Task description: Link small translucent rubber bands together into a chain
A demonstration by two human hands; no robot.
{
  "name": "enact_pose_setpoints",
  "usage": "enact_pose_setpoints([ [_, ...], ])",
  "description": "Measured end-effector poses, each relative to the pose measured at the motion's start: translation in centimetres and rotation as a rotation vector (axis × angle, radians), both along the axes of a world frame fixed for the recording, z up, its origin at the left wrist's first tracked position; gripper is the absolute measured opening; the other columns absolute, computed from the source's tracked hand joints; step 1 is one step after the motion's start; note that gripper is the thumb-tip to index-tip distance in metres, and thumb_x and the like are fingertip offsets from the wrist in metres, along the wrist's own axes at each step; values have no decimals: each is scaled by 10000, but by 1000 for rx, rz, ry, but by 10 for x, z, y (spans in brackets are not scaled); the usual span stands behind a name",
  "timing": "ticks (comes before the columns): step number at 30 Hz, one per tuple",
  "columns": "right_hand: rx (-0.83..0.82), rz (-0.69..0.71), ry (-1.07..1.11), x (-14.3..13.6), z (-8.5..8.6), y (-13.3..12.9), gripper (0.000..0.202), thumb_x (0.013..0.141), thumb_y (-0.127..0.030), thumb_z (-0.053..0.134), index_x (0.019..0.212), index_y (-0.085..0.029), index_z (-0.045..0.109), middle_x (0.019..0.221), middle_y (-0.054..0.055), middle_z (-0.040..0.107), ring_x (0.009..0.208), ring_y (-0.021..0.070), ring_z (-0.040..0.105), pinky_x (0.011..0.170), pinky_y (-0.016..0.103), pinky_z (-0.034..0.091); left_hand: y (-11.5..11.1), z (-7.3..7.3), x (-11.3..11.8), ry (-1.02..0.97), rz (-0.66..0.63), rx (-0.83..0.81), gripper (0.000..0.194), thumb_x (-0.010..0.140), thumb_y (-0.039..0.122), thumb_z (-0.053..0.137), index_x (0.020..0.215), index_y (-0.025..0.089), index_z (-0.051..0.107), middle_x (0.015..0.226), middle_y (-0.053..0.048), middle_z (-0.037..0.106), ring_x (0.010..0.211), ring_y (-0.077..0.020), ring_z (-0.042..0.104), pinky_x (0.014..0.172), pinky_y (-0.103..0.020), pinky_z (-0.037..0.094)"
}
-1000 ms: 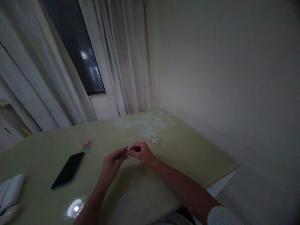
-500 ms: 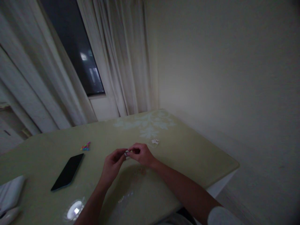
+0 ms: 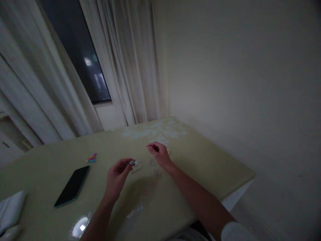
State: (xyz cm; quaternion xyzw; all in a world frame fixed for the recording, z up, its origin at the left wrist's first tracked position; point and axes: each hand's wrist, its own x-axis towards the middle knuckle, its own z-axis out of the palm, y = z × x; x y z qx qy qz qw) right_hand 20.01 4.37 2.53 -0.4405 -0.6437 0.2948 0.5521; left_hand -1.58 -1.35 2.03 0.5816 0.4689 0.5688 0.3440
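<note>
Between the thumb and fingers of my left hand point(image 3: 117, 175) is a small, pale, striped piece point(image 3: 132, 163), too small to name. Just beyond it a clear plastic piece point(image 3: 135, 166) lies on the table. My right hand point(image 3: 159, 154) hovers apart from the left, up and to the right, its thumb and fingertips pinched together; anything in them is too small to make out. Below it are another small clear piece point(image 3: 150, 161) and a pale pinkish clear piece point(image 3: 157, 173). Part of a white item behind the right wrist is mostly hidden.
A dark phone point(image 3: 72, 185) lies to the left on the greenish table cover point(image 3: 200, 167). Behind it sits a small heap of coloured pieces point(image 3: 91, 158). Near my left forearm are a shiny round white item point(image 3: 80, 227) and clear bits point(image 3: 134, 211). A wall point(image 3: 238, 83) borders the right side.
My hands were together at the small piece; now they are apart. The right hand has moved up and right, while the left keeps the piece. Clear pieces beneath the hands now show.
</note>
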Motion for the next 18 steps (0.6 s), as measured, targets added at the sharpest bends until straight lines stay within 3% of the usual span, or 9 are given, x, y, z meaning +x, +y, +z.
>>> enact_pose_setpoints([
  [3,-108,-59,-391,20,2,12,227,961,-280,594,1022,-156,774,871,58,730,759,138,624,699,235,449,0,1,1,-5,6,-1,357,735,477,847,944,192,800,910,-84,835,797,-228,774,743,-317,632],
  [5,-162,-19,-541,28,0,14,135,891,-224,686,950,-172,796,866,65,757,766,149,651,696,240,443,0,1,1,18,-7,3,322,735,460,840,910,194,803,886,-78,832,784,-224,770,723,-306,625],
  [10,-225,124,-722,29,-10,5,113,725,-135,782,799,-214,816,806,37,780,733,162,679,639,231,414,0,2,2,22,-23,40,272,778,440,800,895,195,792,889,-78,828,777,-222,764,694,-303,621],
  [18,-220,136,-827,22,-12,3,152,730,-94,723,779,-202,820,813,60,788,748,187,696,621,245,401,0,1,2,37,-32,66,235,781,411,800,877,196,789,883,-77,828,756,-206,755,677,-281,610],
])
